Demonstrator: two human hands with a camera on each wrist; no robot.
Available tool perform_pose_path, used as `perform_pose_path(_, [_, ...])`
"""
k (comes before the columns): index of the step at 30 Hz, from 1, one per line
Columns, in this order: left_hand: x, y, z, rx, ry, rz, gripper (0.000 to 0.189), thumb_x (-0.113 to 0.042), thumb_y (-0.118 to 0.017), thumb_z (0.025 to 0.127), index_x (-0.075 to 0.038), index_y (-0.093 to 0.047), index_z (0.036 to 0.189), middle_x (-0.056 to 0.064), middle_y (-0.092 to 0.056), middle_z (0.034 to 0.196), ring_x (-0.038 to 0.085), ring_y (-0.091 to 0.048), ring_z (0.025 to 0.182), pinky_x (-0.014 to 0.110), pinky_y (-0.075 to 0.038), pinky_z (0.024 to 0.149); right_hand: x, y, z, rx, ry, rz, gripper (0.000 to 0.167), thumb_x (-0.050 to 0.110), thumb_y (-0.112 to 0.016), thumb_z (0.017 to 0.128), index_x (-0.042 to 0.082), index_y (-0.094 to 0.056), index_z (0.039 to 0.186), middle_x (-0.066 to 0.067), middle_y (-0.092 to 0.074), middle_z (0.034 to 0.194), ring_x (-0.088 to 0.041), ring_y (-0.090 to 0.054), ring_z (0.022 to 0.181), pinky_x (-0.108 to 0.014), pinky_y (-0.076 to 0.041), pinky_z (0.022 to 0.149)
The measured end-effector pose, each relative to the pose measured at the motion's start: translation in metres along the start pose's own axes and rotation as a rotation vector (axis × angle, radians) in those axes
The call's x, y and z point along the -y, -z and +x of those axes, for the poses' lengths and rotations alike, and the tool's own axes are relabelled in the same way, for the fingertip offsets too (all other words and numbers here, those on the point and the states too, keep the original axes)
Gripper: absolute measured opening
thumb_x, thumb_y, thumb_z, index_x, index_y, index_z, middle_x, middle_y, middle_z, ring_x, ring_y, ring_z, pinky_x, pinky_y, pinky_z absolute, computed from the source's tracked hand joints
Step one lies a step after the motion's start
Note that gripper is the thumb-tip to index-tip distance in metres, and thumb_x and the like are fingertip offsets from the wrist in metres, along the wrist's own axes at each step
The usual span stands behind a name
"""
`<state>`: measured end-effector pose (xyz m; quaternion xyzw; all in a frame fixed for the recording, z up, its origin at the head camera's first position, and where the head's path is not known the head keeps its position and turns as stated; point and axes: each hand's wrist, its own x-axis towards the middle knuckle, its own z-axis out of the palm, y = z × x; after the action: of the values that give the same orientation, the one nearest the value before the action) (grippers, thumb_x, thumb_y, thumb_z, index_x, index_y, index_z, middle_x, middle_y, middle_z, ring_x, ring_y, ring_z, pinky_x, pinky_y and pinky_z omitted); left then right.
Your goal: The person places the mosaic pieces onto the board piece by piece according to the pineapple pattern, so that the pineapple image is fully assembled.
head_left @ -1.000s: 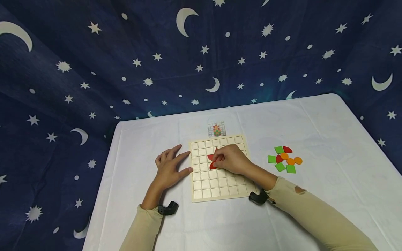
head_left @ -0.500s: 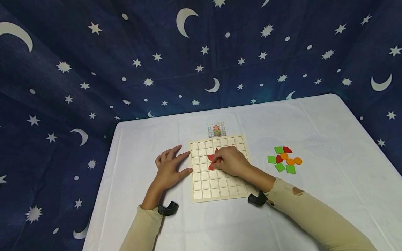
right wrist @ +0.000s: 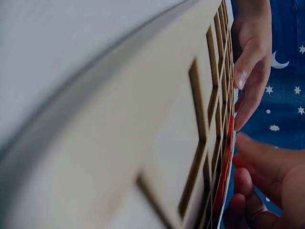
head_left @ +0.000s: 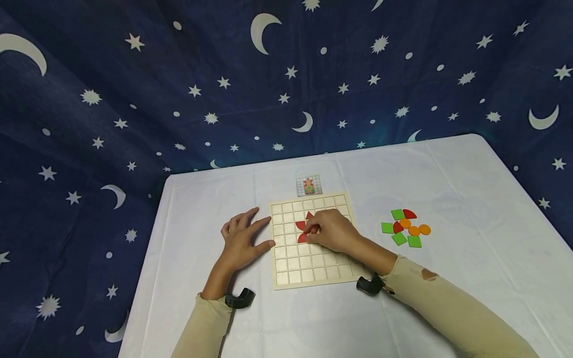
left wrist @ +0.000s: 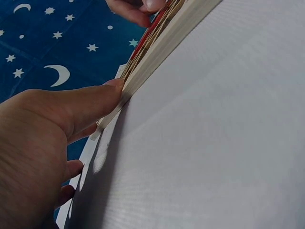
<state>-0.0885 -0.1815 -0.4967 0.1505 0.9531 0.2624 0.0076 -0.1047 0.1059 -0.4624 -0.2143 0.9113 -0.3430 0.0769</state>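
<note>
A pale wooden grid board (head_left: 293,263) lies on the table with a red triangle (head_left: 309,215) and a red quarter-circle tile (head_left: 300,225) on it. Just below that one is a second red quarter-circle tile (head_left: 302,238), its right side covered by my right hand (head_left: 332,229). The thumb and curled fingers pinch at this lower tile; in the right wrist view the fingertips (right wrist: 243,138) are close against the board. With fingers spread, my left hand (head_left: 240,244) rests at the board's left edge, and its thumb (left wrist: 107,95) touches the rim in the left wrist view.
Behind the board lies a small pattern card (head_left: 309,185) printed with a coloured figure on a grid. To the right is a loose group of green squares (head_left: 414,241), orange discs (head_left: 425,229) and red quarter-circles (head_left: 409,214). A starry dark-blue cloth (head_left: 250,99) hangs behind the table.
The lower red quarter-circle has shifted and turned slightly under the right hand, now sitting square in its cell. The left hand and the loose tiles have stayed put.
</note>
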Motion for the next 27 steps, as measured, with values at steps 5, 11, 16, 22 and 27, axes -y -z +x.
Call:
perform_pose_path(5, [0.000, 0.000, 0.000, -0.004, 0.002, 0.000, 0.065, -0.056, -0.075, 0.085, -0.030, -0.061, 0.143, 0.007, -0.036, 0.164, 0.037, -0.029, 0.143, 0.065, -0.009, 0.109, -0.002, 0.012, -0.003, -0.015, 0.037, 0.020, 0.007, 0.023, -0.087, 0.081, 0.022, -0.080, 0.082, 0.014, -0.065, 0.073, -0.005, -0.056, 0.071, -0.024, -0.047, 0.065])
perform_pose_path(11, [-0.001, 0.001, -0.001, -0.003, 0.000, -0.002, 0.065, -0.055, -0.075, 0.085, -0.031, -0.061, 0.143, 0.007, -0.036, 0.164, 0.036, -0.029, 0.143, 0.065, -0.009, 0.109, -0.010, 0.037, -0.008, -0.024, 0.077, 0.041, 0.006, 0.028, -0.082, 0.088, 0.023, -0.081, 0.091, 0.014, -0.071, 0.085, -0.005, -0.059, 0.078, -0.028, -0.048, 0.071])
perform_pose_path(16, [-0.002, 0.000, -0.001, -0.007, -0.003, 0.002, 0.065, -0.055, -0.075, 0.085, -0.030, -0.061, 0.143, 0.008, -0.036, 0.163, 0.037, -0.029, 0.143, 0.065, -0.009, 0.109, -0.025, 0.058, -0.017, -0.007, 0.085, 0.036, 0.010, 0.029, -0.077, 0.093, 0.023, -0.081, 0.100, 0.013, -0.073, 0.095, -0.008, -0.061, 0.085, -0.033, -0.049, 0.077])
perform_pose_path(22, [-0.001, -0.001, 0.000, -0.005, -0.005, -0.001, 0.065, -0.055, -0.074, 0.085, -0.030, -0.061, 0.144, 0.007, -0.036, 0.164, 0.036, -0.029, 0.143, 0.065, -0.009, 0.109, -0.054, 0.083, -0.039, -0.056, 0.019, -0.010, 0.015, 0.031, -0.077, 0.093, 0.021, -0.080, 0.104, 0.012, -0.073, 0.097, -0.011, -0.058, 0.083, -0.032, -0.047, 0.075])
perform_pose_path(27, [-0.001, 0.000, -0.001, -0.006, -0.002, -0.003, 0.065, -0.055, -0.074, 0.085, -0.029, -0.061, 0.143, 0.008, -0.036, 0.164, 0.037, -0.029, 0.143, 0.065, -0.009, 0.109, -0.081, 0.100, -0.058, -0.133, -0.001, -0.078, 0.015, 0.031, -0.077, 0.092, 0.020, -0.081, 0.103, 0.010, -0.074, 0.097, -0.010, -0.061, 0.084, -0.032, -0.049, 0.073])
